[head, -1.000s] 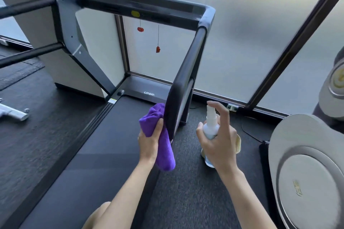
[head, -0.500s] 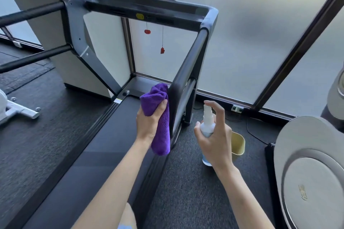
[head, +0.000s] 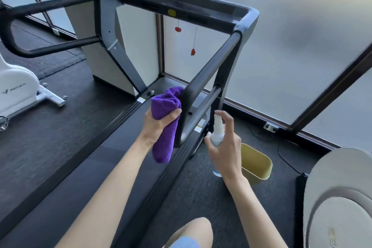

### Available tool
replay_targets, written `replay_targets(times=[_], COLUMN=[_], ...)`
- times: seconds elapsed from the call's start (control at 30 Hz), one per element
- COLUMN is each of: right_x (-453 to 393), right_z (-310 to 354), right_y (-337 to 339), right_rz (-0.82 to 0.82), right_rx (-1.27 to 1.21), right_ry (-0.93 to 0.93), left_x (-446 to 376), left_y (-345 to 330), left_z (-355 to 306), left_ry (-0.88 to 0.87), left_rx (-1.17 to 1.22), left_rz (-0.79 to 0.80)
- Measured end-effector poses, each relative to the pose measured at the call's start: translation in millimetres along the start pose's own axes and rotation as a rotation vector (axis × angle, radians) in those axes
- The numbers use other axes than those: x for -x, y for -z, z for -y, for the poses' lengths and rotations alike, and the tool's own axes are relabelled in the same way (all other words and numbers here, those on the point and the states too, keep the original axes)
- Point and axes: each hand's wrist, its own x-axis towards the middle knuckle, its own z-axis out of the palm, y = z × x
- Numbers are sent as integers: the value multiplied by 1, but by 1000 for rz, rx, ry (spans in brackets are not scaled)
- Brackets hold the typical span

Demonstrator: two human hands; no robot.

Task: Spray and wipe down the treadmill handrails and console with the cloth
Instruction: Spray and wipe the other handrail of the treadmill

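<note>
1. Two bare hands are being held out in front of a dark grey treadmill (head: pixel 128 147), seen from above by the head camera.
2. A folded purple microfibre cloth (head: pixel 166 121) is being gripped by the left hand (head: pixel 159 125), with the fingers closed round its middle and the thumb lying across its front.
3. The upper end of the cloth is being pressed against the inner side of the black padded right handrail (head: pixel 211 70), near the bend where that rail is turning downward; the lower end is hanging free below the hand.
4. A small white spray bottle (head: pixel 217 133) is being clasped by the right hand (head: pixel 225 147), with the forefinger being rested over the nozzle top.
5. The bottle is being held upright just beside the lower bar of the same handrail, on its outer side, apart from the cloth.
6. The black console crossbar (head: pixel 181 8) is being left untouched, well apart from both hands.
7. A yellow rectangular bin (head: pixel 255 163) is being partly hidden behind the right hand, on the dark floor (head: pixel 201 197) beside the treadmill.
</note>
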Motion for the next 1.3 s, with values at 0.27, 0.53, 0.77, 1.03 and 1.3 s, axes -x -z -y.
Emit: replay_targets(times=[0.27,0.53,0.77,1.03,1.3], right_x=[-36,-76,-107,-140,-176], right_z=[-52,-60,-77,-113,-116], right_y=[-21,-28,-34,-25,-13], right_rz=[217,450,663,899,870], right_rx=[2,-42,-159,-186,-179], right_ry=[64,200,338,511,689], left_x=[-4,9,17,30,44], left_y=[-1,-20,-37,-86,-143], left_z=[14,-4,-8,11,37], left_ry=[21,44,36,-129,-274], left_rx=[137,172,137,11,270], left_rz=[-23,-44,-215,-983,-1562])
